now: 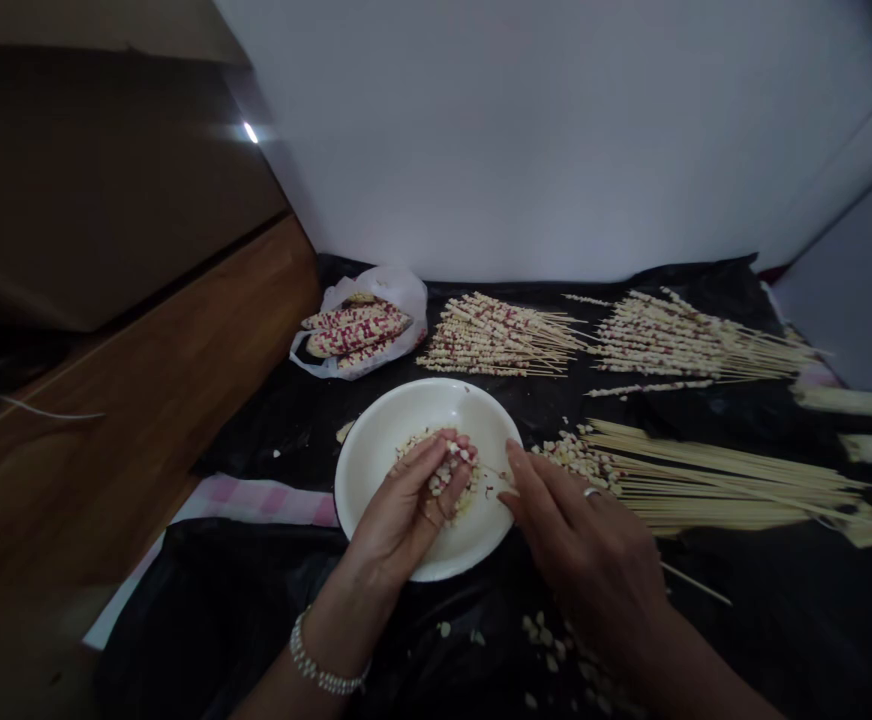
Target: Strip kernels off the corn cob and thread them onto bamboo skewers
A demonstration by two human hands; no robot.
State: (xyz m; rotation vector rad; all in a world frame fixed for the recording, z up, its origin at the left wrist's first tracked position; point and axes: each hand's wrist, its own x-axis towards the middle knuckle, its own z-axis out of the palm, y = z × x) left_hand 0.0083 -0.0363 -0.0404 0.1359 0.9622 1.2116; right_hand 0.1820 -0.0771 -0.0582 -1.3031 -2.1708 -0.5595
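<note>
My left hand (pixel 413 490) is cupped over a white bowl (pixel 365 440), its fingers curled round corn kernels (pixel 457 455) in white and dark red. Just right of it, my right hand (pixel 582 530), with a ring on one finger, pinches a thin bamboo skewer (pixel 492 470). The skewer's tip reaches toward the kernels in the left hand; whether it pierces one is too small to tell. A thin stick end (pixel 697 584) shows beyond the right hand, in line with that skewer. Loose kernels (pixel 470 500) lie in the bowl beneath the left hand.
Behind the bowl, a plastic bag (pixel 406 285) holds speckled corn cobs (pixel 361 330). Kernel-threaded skewers lie in two piles, a middle one (pixel 496 335) and a right one (pixel 668 335). Bare skewers (pixel 743 480) and loose kernels (pixel 575 455) rest on black plastic sheeting (pixel 271 420).
</note>
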